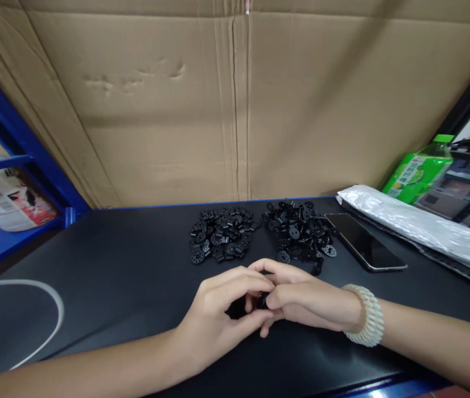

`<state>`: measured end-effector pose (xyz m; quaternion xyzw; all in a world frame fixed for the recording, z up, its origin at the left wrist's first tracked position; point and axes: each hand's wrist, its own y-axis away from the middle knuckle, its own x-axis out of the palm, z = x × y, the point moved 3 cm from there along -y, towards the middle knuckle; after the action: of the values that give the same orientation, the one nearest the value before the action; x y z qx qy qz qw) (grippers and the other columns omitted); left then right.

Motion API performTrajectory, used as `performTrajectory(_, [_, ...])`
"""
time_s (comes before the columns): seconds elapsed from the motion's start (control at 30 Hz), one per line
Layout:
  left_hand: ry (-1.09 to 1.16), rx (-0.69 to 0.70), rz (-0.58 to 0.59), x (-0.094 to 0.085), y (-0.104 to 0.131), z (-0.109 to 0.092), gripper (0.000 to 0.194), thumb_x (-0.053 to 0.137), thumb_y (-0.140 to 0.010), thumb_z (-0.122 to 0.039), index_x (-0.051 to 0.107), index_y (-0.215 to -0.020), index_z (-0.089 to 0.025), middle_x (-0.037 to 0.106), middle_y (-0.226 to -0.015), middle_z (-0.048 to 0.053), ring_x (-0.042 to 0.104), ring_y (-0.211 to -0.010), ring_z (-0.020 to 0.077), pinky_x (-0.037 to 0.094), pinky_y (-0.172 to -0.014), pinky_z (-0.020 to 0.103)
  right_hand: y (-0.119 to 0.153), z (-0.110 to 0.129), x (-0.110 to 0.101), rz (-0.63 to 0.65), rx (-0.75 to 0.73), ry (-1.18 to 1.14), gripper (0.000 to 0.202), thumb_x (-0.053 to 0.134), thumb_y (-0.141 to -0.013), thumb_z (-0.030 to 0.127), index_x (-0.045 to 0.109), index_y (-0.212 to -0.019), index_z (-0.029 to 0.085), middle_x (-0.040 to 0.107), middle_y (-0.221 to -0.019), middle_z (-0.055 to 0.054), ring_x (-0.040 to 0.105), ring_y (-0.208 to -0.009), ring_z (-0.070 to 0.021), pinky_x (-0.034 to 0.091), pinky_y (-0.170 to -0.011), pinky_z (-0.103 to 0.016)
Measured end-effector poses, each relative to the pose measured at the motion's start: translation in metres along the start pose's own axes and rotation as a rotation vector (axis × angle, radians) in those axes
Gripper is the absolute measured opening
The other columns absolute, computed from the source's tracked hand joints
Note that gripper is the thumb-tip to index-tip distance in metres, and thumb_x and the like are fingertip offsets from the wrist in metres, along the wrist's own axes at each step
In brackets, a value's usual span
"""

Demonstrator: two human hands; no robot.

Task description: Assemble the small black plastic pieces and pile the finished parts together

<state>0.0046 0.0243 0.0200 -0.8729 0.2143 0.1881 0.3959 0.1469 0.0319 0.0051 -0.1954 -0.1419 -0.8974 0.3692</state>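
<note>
Over the black worktop [135,260], the left hand [222,309] and right hand [301,298] were half-curled, pinching a small black part [263,300]; cardboard [156,110] walled its far side, blue shelving [48,163] its left.

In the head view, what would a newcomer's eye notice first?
Probably two heaps of black parts, left heap and right heap, side by side beyond the hands. Then the bright green bottle at far right, and the pale coiled band on the right wrist.
</note>
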Motion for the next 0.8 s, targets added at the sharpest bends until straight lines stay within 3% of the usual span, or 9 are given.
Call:
performTrajectory(0.13, [-0.011, -0.036, 0.014, 0.000, -0.001, 0.002, 0.016, 0.073, -0.075, -0.010, 0.067, -0.090, -0.014, 0.070, -0.086, 0.006, 0.066, -0.076, 0.0158, 0.053, -0.070, 0.023, 0.000, -0.001, 0.000, 0.006, 0.008, -0.020, 0.035, 0.053, -0.066, 0.005, 0.048, -0.099, 0.016, 0.059, -0.087, -0.002, 0.060, -0.078, -0.0128, 0.051, -0.074, -0.032])
performTrajectory(0.37, [-0.014, -0.003, 0.027, 0.003, -0.003, 0.006, 0.020, 0.074, -0.073, -0.008, 0.066, -0.090, -0.016, 0.068, -0.090, 0.005, 0.062, -0.079, 0.0153, 0.050, -0.071, 0.023, -0.003, -0.001, 0.000, -0.002, 0.014, 0.023, 0.042, 0.052, -0.060, 0.001, 0.049, -0.099, 0.017, 0.056, -0.092, 0.000, 0.059, -0.080, -0.0122, 0.052, -0.071, -0.030])
performTrajectory(0.57, [-0.011, -0.031, 0.055, 0.007, -0.004, 0.003, 0.014, 0.069, -0.074, -0.005, 0.067, -0.084, -0.013, 0.063, -0.082, 0.005, 0.055, -0.068, 0.0132, 0.046, -0.061, 0.022, -0.005, -0.005, 0.001, 0.022, 0.009, 0.023, 0.051, 0.044, -0.054, 0.000, 0.049, -0.101, 0.019, 0.053, -0.090, 0.001, 0.056, -0.086, -0.0152, 0.050, -0.072, -0.032])
performTrajectory(0.8, [-0.004, 0.010, 0.077, 0.011, -0.007, -0.002, 0.014, 0.062, -0.071, -0.001, 0.062, -0.078, -0.014, 0.058, -0.077, 0.003, 0.050, -0.063, 0.0108, 0.043, -0.053, 0.020, -0.002, 0.003, 0.003, 0.010, -0.041, 0.362, 0.039, 0.040, -0.060, 0.002, 0.045, -0.096, 0.017, 0.048, -0.086, 0.002, 0.049, -0.081, -0.0108, 0.040, -0.072, -0.025])
